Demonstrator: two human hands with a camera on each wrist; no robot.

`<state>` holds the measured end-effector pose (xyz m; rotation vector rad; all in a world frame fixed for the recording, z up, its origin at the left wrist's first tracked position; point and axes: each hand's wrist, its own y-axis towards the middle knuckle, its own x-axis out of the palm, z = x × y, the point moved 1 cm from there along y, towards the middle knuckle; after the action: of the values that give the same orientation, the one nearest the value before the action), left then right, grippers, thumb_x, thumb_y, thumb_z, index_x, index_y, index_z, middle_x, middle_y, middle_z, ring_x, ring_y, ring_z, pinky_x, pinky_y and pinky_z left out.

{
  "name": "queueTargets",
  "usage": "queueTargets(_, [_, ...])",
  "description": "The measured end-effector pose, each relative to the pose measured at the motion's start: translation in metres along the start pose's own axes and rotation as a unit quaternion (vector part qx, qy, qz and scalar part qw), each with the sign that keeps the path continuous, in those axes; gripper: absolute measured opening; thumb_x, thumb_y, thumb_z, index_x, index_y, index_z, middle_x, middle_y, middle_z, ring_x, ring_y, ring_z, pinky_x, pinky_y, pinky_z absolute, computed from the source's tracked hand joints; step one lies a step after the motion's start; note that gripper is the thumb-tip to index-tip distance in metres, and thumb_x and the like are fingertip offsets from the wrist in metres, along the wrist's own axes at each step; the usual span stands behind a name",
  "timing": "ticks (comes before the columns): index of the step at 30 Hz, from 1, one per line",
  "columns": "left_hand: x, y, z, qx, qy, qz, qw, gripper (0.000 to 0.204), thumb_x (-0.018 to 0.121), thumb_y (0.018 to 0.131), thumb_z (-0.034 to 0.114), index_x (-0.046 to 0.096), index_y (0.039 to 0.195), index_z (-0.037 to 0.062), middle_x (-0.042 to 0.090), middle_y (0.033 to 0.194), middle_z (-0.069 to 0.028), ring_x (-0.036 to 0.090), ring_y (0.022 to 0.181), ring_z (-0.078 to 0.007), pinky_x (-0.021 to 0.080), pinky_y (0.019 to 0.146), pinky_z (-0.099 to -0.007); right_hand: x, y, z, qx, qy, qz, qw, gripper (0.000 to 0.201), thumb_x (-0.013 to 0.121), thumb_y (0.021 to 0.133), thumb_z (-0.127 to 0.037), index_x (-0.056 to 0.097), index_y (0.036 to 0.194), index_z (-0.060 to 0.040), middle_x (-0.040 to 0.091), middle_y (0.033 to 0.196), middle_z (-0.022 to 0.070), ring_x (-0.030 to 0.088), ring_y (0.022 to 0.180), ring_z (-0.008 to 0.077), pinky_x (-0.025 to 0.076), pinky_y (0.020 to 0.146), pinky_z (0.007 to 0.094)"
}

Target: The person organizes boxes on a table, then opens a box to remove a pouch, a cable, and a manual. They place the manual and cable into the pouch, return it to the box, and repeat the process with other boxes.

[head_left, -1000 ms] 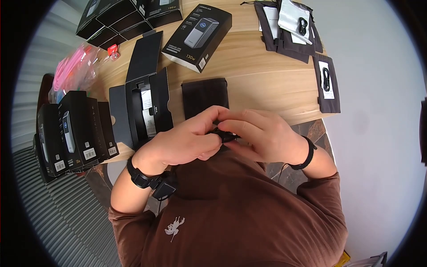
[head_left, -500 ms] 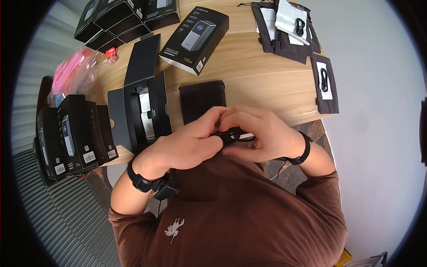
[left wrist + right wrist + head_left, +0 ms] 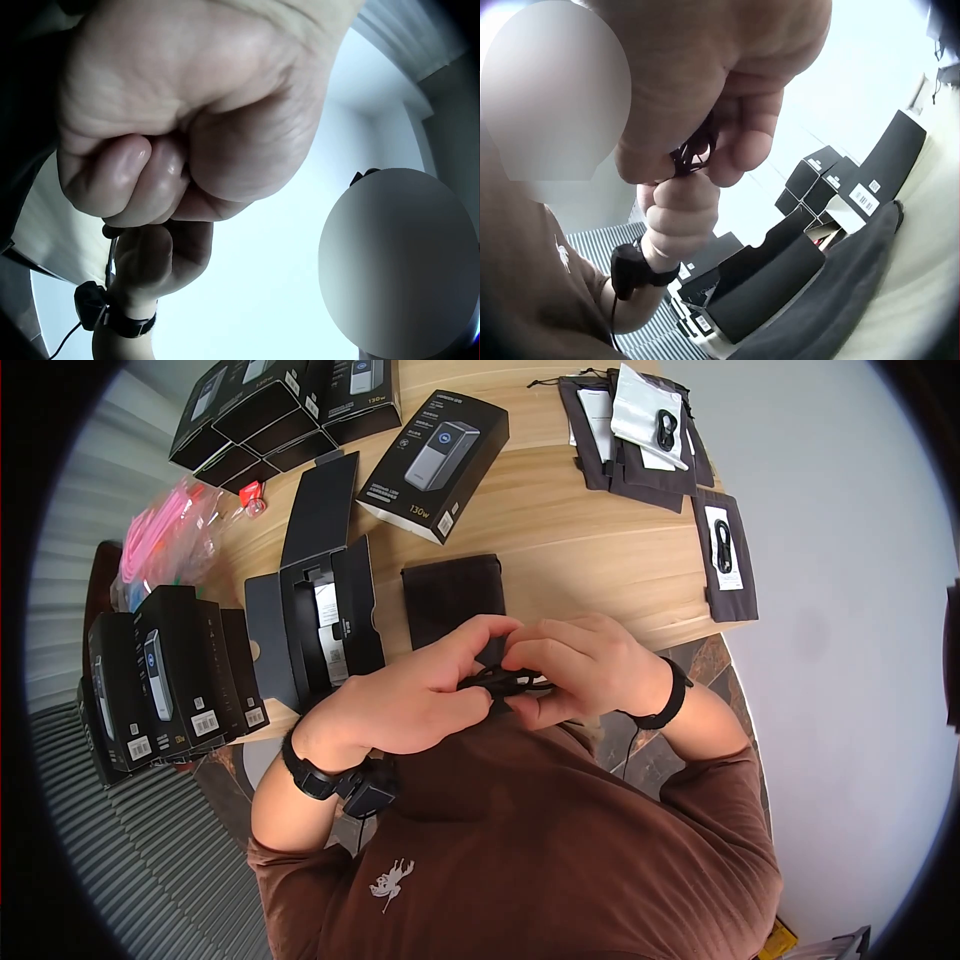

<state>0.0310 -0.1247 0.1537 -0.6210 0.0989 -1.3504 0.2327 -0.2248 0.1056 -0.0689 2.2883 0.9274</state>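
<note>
A bundled black cable (image 3: 512,680) is between my two hands, close in front of the shirt at the table's near edge. My left hand (image 3: 415,690) grips one end of it with curled fingers, as the left wrist view also shows. At the other end, the thumb and fingers of my right hand (image 3: 590,665) pinch the loops; the right wrist view has the dark cable (image 3: 696,154) between them. Just beyond the hands lies a dark fabric pouch (image 3: 452,598), its near part hidden by them. An open black box (image 3: 357,600) with white papers inside stands left of the pouch.
A closed power bank box (image 3: 435,465) lies farther back. More black boxes stand at the left (image 3: 165,670) and far left (image 3: 285,405). Pouches with cables lie at the right (image 3: 735,555) and the far right (image 3: 650,445). A plastic bag with pink cords (image 3: 165,540) sits at left.
My right fingers have shifted and spread a little along the cable, so more of its loops show. My left hand keeps its grip. The head view has tilted slightly.
</note>
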Motion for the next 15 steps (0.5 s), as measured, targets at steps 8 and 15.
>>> queueTargets(8, [-0.003, 0.001, -0.012, 0.011, -0.076, 0.021, 0.997, 0.057, 0.056, 0.099, 0.005, 0.037, 0.152, 0.0039, 0.063, 0.096, -0.0023, 0.053, 0.069, -0.0061, 0.043, 0.061, -0.022, 0.0, -0.005, 0.001, -0.007, -0.04, -0.022, 0.999, 0.036, 0.082, 0.077, -0.014, 0.064, 0.107, -0.0045, 0.07, 0.089, 0.0065, 0.067, 0.065, 0.0238, 0.056, 0.057, 0.033])
queueTargets(15, [0.01, 0.0, -0.021, 0.144, -0.029, 0.174, 0.974, 0.034, 0.061, 0.107, 0.013, 0.044, 0.135, 0.0026, 0.066, 0.102, -0.0043, 0.058, 0.08, -0.0074, 0.047, 0.074, -0.0223, 0.0, 0.013, -0.008, 0.062, 0.01, 0.056, 0.996, 0.039, 0.081, 0.08, -0.004, 0.068, 0.117, -0.0046, 0.07, 0.101, 0.0078, 0.071, 0.072, 0.0219, 0.056, 0.063, 0.0323])
